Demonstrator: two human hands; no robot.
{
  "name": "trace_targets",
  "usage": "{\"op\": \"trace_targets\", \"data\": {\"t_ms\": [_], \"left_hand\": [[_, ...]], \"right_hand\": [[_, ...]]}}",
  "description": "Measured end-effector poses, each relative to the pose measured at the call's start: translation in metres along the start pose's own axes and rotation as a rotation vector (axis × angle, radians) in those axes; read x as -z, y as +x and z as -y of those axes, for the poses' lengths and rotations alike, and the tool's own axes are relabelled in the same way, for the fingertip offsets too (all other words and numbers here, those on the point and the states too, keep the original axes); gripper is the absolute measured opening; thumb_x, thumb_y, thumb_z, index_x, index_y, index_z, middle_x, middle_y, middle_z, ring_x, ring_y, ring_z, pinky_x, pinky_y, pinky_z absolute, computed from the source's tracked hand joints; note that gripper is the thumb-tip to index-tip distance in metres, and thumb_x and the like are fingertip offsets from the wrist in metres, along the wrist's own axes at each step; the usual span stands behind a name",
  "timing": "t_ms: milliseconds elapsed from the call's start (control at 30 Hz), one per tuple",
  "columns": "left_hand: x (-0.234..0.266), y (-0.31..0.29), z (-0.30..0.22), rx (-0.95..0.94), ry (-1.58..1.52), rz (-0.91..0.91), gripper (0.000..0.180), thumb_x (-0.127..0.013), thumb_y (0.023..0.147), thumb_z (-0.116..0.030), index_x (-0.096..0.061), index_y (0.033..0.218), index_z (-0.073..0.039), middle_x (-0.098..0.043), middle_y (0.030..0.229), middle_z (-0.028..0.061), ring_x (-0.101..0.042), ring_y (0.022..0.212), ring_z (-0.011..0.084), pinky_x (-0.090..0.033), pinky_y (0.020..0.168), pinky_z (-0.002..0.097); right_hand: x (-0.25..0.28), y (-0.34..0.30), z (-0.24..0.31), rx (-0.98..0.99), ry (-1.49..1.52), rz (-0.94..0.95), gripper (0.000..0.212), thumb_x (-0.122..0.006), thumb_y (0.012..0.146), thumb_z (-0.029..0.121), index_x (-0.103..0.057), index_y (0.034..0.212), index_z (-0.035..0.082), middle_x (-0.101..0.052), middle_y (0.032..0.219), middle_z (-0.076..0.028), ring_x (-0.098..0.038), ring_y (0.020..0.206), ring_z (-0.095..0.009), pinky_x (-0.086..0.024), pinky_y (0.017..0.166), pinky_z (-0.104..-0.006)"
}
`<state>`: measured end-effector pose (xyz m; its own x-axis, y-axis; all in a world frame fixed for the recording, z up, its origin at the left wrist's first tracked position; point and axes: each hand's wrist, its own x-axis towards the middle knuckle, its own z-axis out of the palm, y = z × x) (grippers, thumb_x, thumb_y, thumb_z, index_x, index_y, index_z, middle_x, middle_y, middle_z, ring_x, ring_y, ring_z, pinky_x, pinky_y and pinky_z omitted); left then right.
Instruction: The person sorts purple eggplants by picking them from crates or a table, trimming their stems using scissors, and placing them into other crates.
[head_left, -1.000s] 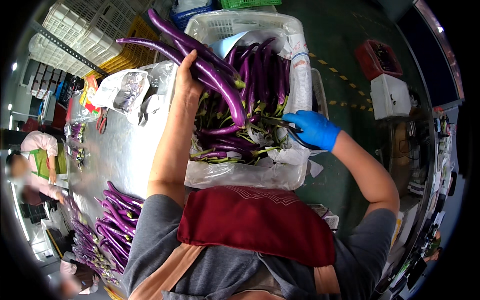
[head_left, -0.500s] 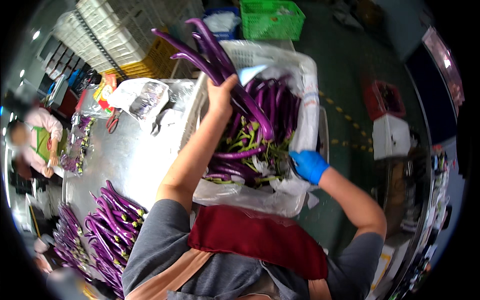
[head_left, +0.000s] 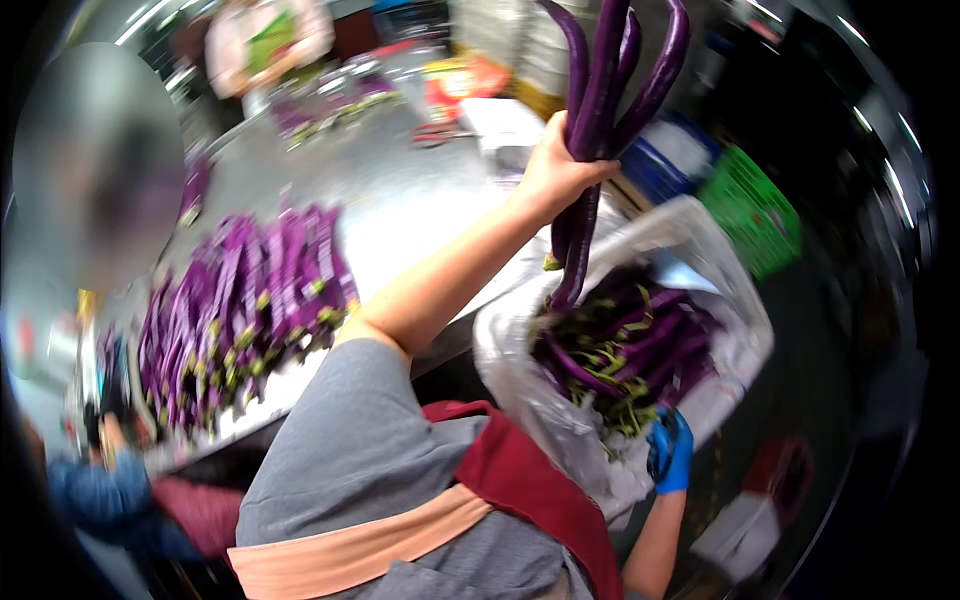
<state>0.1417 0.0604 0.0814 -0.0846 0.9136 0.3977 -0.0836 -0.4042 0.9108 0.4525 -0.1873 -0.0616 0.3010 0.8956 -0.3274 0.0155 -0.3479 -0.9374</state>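
I saw the bare left hand (head_left: 563, 172) wrapped tightly around a bunch of purple eggplants (head_left: 598, 105), raised at the counter-side edge of the crate; the blue-gloved right hand (head_left: 677, 455) curled round a dark-handled tool (head_left: 658, 440) near the far rim. The plastic-lined white crate (head_left: 748, 305) held more eggplants, stems and a pale sheet; a green crate (head_left: 752, 215) stood beyond. Compared with half a second earlier, my view had swung toward the counter (head_left: 395, 215), and the bunch had shifted from slanting across the crate.
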Motion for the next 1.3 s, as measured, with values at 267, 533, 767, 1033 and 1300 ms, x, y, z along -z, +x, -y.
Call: {"op": "trace_targets", "data": {"t_ms": [267, 533, 767, 1033, 1300], "left_hand": [[0.231, -0.081, -0.017, 0.191, 0.122, -0.328, 0.049, -0.072, 0.062, -0.007, -0.048, 0.105, -0.003, -0.054, 0.084, 0.003, -0.052, 0.075, 0.0124, -0.043, 0.07, 0.0275], [0.285, -0.141, -0.048, 0.203, 0.076, -0.448, 0.054, -0.072, 0.062, -0.006, -0.046, 0.109, -0.002, -0.055, 0.092, 0.005, -0.053, 0.085, 0.0152, -0.042, 0.078, 0.0275], [0.426, -0.158, -0.105, 0.661, 0.117, -0.486, 0.032, -0.067, 0.07, -0.009, -0.054, 0.098, -0.001, -0.061, 0.08, 0.0073, -0.059, 0.063, 0.0178, -0.051, 0.061, 0.0302], [0.585, -0.226, -0.009, 1.329, 1.71, -0.539, 0.098, -0.073, 0.058, -0.042, -0.015, 0.135, -0.021, -0.033, 0.131, 0.022, -0.038, 0.116, 0.0397, -0.033, 0.094, 0.0508], [0.384, -0.028, 0.004, 0.146, 0.812, -0.02, 0.039, -0.052, 0.087, -0.016, -0.044, 0.12, 0.002, -0.053, 0.114, 0.0116, -0.052, 0.103, 0.0186, -0.04, 0.086, 0.0281]], "right_hand": [[-0.027, 0.027, -0.01, -0.018, 0.109, 0.097, 0.024, -0.056, 0.08, 0.015, -0.054, 0.103, 0.011, -0.045, 0.055, 0.003, -0.037, 0.038, -0.005, -0.03, 0.033, -0.0172], [-0.089, 0.062, 0.033, 0.025, 0.055, 0.231, 0.025, -0.055, 0.081, 0.014, -0.054, 0.106, 0.013, -0.047, 0.057, 0.004, -0.038, 0.039, -0.005, -0.029, 0.034, -0.0178], [-0.086, 0.051, 0.036, -0.01, 0.116, 0.168, 0.022, -0.053, 0.083, 0.013, -0.054, 0.105, 0.013, -0.044, 0.053, 0.004, -0.035, 0.036, -0.005, -0.026, 0.033, -0.0185], [-0.041, 0.011, 0.039, -0.004, 0.252, -0.078, 0.025, -0.054, 0.082, 0.011, -0.052, 0.107, 0.007, -0.049, 0.063, 0.001, -0.042, 0.043, -0.004, -0.032, 0.036, -0.0167], [-0.016, -0.032, -0.032, 0.19, 0.532, -0.285, 0.03, -0.052, 0.082, 0.002, -0.048, 0.112, 0.003, -0.049, 0.063, -0.001, -0.044, 0.043, -0.005, -0.034, 0.038, -0.0177]]}}
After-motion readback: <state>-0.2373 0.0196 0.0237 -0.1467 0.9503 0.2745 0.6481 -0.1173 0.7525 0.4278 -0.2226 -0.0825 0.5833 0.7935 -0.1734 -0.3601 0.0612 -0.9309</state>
